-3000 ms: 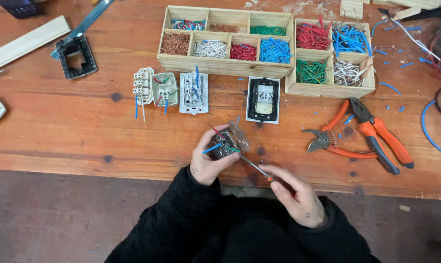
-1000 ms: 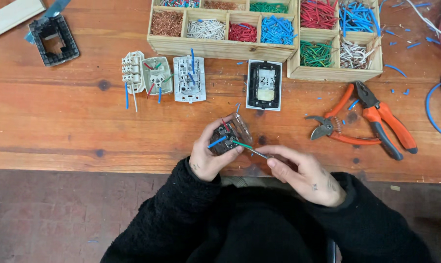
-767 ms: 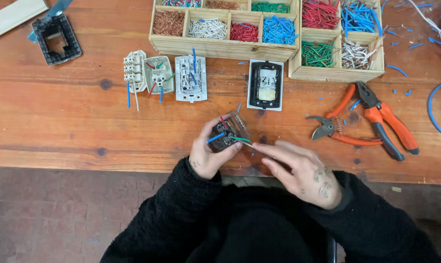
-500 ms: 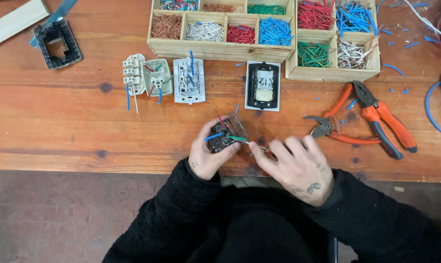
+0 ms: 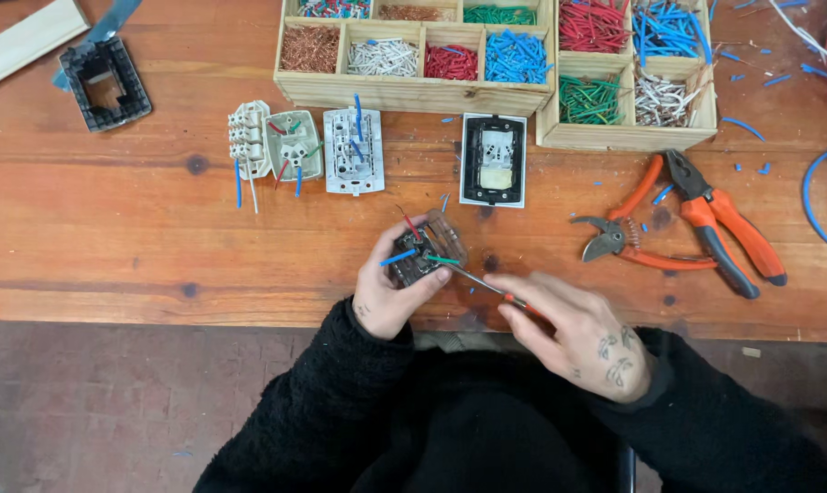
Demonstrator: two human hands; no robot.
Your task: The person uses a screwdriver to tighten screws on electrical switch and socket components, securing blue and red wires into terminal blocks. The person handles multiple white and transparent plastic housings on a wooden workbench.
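Note:
My left hand (image 5: 388, 290) grips a small dark switch module (image 5: 424, 252) over the near edge of the wooden table (image 5: 139, 228). Short red, blue and green wires stick out of the module. My right hand (image 5: 573, 330) holds a thin screwdriver (image 5: 483, 283) with a red handle; its tip rests at the module's right side. Both sleeves are black.
Three white switch parts with wire stubs (image 5: 305, 151) and a black-framed switch (image 5: 494, 172) lie ahead. Behind them stand two wooden trays (image 5: 413, 89) of coloured wire bits. Orange pliers (image 5: 719, 224) and orange cutters (image 5: 628, 239) lie right. A black frame (image 5: 105, 84) sits far left.
My right hand moved in close over the module, then drew back right and toward me, keeping the screwdriver tip at the module. The left hand stayed put.

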